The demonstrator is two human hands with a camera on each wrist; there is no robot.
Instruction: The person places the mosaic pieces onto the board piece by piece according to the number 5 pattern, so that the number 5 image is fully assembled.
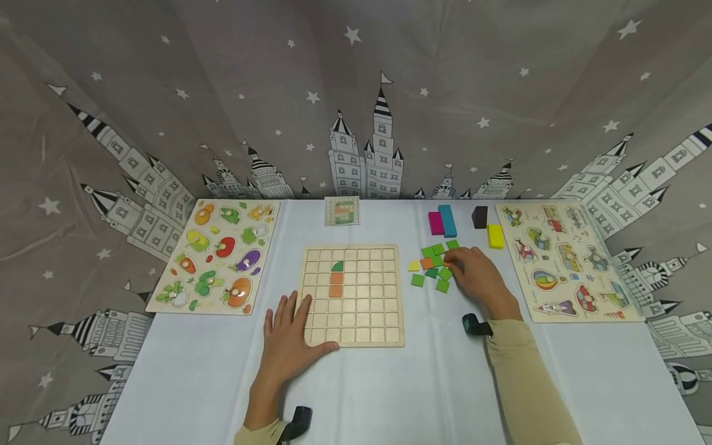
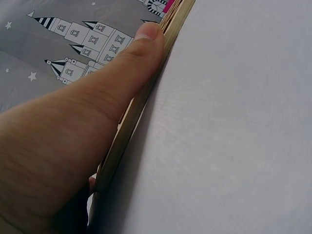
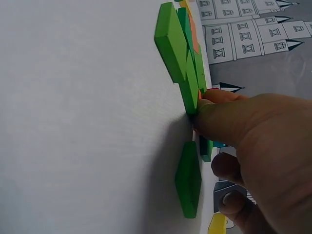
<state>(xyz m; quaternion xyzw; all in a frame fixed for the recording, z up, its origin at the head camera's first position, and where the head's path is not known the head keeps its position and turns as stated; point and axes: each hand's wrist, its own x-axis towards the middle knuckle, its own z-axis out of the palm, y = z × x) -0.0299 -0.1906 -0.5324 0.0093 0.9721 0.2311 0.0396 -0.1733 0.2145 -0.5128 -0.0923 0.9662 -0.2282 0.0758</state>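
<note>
Using the middle of the wooden grid board (image 1: 369,305) as my clock, I see the person's left hand (image 1: 285,347) at eight o'clock, fingers straight and spread wide on the board's corner, thumb touching its six o'clock edge. Toward eleven o'clock, a rounded green tile (image 1: 337,266) sits in the board, with two orange squares (image 1: 336,291) lined up under it. The right hand (image 1: 477,276) is off the board at three o'clock, its thumb and pointing finger nearly closed, pinching an orange piece (image 1: 447,264). Most of that piece is hidden, so I can't tell its shape. Near those fingertips lie green square tiles (image 1: 417,280) and a yellow tile (image 1: 414,266). Farther out at two o'clock are pink (image 1: 436,224), blue (image 1: 447,221), black (image 1: 479,217) and yellow (image 1: 495,237) blocks. A vegetable puzzle (image 1: 217,303) lies past nine, a toy puzzle (image 1: 562,293) past three, and a pattern card (image 1: 342,211) at twelve.
</note>
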